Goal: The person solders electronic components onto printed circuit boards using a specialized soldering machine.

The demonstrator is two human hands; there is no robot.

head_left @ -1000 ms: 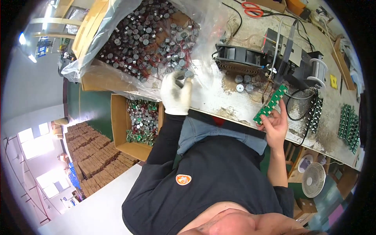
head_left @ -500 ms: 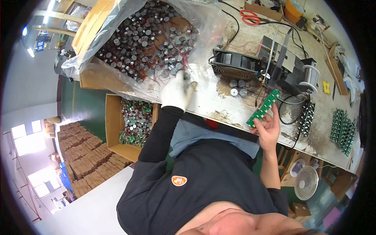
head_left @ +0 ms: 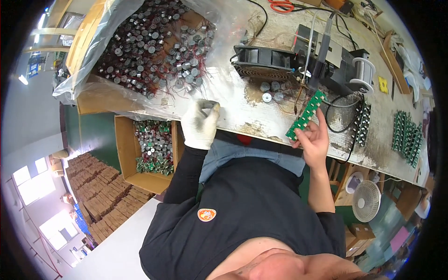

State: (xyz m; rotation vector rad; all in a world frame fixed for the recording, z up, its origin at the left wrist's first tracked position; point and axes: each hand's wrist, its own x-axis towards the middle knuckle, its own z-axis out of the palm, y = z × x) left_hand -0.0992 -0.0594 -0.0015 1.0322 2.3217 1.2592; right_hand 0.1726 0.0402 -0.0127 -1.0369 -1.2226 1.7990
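Note:
My left hand [head_left: 199, 125], in a white glove, is at the table's front edge, just short of the heap of small round metal parts with red wires [head_left: 186, 65]. Its fingers curl in towards the thumb; whatever they may hold is too small or hidden to make out. In my bare right hand [head_left: 314, 142] a long green circuit board [head_left: 307, 113] is gripped by its lower end, tilted up to the right. Beyond that board stand a soldering iron [head_left: 322, 58] and a black fan [head_left: 263, 64]. Several round metal parts [head_left: 267, 97] lie before the fan.
Clear plastic lines the carton holding the heap. A lower carton [head_left: 125, 149] of finished-looking parts stands left of my legs. Solder wire spool [head_left: 363, 74], cables and red-handled scissors [head_left: 281, 5] are at the back. Rows of green boards [head_left: 407, 137] lie at the right.
My left hand has drawn back from the edge of the heap towards me, its fingers now curled. My right hand keeps the circuit board. The whole view has shifted slightly.

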